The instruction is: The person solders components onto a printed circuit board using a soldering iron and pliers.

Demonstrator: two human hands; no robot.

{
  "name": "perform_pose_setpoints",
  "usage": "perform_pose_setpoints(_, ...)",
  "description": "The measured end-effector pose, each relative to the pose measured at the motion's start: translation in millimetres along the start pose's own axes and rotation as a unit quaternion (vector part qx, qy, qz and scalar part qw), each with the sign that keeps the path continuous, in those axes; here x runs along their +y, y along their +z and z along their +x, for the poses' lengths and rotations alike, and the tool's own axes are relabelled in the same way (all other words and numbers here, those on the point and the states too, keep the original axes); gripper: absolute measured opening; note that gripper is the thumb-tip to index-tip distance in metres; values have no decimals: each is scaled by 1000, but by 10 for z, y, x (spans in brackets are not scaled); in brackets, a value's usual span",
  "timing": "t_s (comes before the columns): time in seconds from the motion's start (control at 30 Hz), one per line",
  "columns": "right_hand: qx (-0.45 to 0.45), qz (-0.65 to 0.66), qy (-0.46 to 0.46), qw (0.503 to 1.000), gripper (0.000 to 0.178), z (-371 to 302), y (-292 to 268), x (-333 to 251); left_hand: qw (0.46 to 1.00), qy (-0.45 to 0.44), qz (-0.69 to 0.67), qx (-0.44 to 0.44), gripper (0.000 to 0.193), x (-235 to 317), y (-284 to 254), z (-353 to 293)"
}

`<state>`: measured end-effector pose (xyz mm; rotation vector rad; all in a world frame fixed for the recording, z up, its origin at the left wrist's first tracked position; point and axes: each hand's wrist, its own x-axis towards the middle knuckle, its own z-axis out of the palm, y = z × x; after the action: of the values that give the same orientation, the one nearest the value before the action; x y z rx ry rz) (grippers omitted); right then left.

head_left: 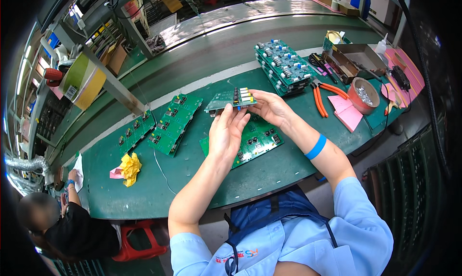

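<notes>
Between my two hands a green circuit board [222, 101] is lifted above the bench, tilted, with white, yellow and black parts along its right end. My left hand [227, 131] supports it from below at the near edge, fingers partly tucked under it. Gripping the right end by the connectors is my right hand [272, 110], its wrist in a blue band. Below the hands, a larger green circuit board panel [262, 143] lies flat on the bench, partly covered by my left hand and forearm.
Two board panels [175, 124] rest at the left, near crumpled yellow paper [130, 169]. Stacked boards [284, 66] stand far right, beside orange-handled pliers [318, 100], pink paper [347, 115] and a round tub [363, 94]. A co-worker [79, 228] sits at the bench's left end.
</notes>
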<state>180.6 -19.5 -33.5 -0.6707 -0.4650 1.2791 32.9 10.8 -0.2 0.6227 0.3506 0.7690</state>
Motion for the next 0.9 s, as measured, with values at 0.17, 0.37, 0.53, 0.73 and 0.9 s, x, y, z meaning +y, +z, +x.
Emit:
perform_pose_setpoints(0.17,-13,2,5,1000,31,7,5,-7,1000,8,8,12,24,2,13,-36)
perform_pose_setpoints(0.37,-8,4,0,1000,31,13,6,-15,1000,10,8,0,24,3,20,-48)
perform_pose_setpoints(0.53,-16,2,-2,1000,30,22,-4,-15,1000,12,9,-2,23,6,41,-60)
perform_pose_setpoints(0.73,-19,0,-1,1000,28,16,2,-9,1000,19,20,-2,22,10,56,-59)
perform_pose_setpoints(0.9,-18,-2,-3,1000,27,1,13,-15,999,22,27,-1,23,12,63,-55)
